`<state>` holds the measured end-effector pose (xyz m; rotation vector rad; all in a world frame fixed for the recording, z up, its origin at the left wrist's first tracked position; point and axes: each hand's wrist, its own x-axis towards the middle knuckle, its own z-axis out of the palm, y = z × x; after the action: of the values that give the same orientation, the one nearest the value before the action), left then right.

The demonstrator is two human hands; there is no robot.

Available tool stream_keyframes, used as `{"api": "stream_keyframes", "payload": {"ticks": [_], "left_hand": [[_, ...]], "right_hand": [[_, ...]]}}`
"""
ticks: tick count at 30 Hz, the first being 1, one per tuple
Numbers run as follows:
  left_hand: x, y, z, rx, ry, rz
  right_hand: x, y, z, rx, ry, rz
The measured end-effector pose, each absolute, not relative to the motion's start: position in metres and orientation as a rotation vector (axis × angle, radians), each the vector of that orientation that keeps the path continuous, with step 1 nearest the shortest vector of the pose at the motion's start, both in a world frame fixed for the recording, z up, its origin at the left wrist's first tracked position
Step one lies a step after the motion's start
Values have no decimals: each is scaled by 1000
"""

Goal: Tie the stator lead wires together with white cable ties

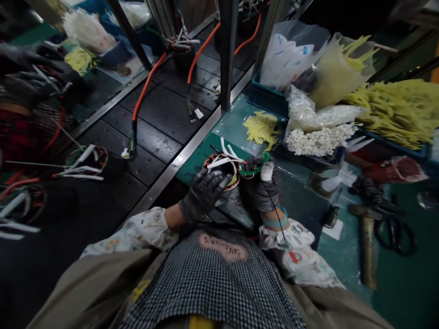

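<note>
On the green work mat in front of me sits a round motor stator [207,161] with copper windings and a yellow insulating piece inside. White sleeved leads [224,161] rise from it. My left hand [206,194], in a dark grey glove, curls its fingers over the stator's near side. Just right of the stator is a green circuit board [252,172], roughly round. My right hand [268,185], gloved with a white wrap on one finger, is closed on this board. A thin black cord hangs from that hand over the wrist.
A conveyor [157,132] with orange cables runs along the left, behind a metal rail. Small white parts [318,139], yellow pieces [394,109] and plastic bags stand at the back right. A hammer [366,246] and scissors [396,235] lie right. A co-worker's gloved hands [37,68] work far left.
</note>
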<state>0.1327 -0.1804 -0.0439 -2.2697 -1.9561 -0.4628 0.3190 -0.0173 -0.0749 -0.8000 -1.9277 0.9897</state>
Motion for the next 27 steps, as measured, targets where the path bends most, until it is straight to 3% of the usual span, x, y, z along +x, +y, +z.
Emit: {"api": "stream_keyframes", "payload": {"ticks": [12,27], "left_hand": [[126,-180,-36,-2257,-2203,-493],[133,-156,22,-2282,-2202,-440]], "right_hand": [[319,-22,-29,-849,-1808,1033],[316,-23,-26,-659,-1658,1032]]}}
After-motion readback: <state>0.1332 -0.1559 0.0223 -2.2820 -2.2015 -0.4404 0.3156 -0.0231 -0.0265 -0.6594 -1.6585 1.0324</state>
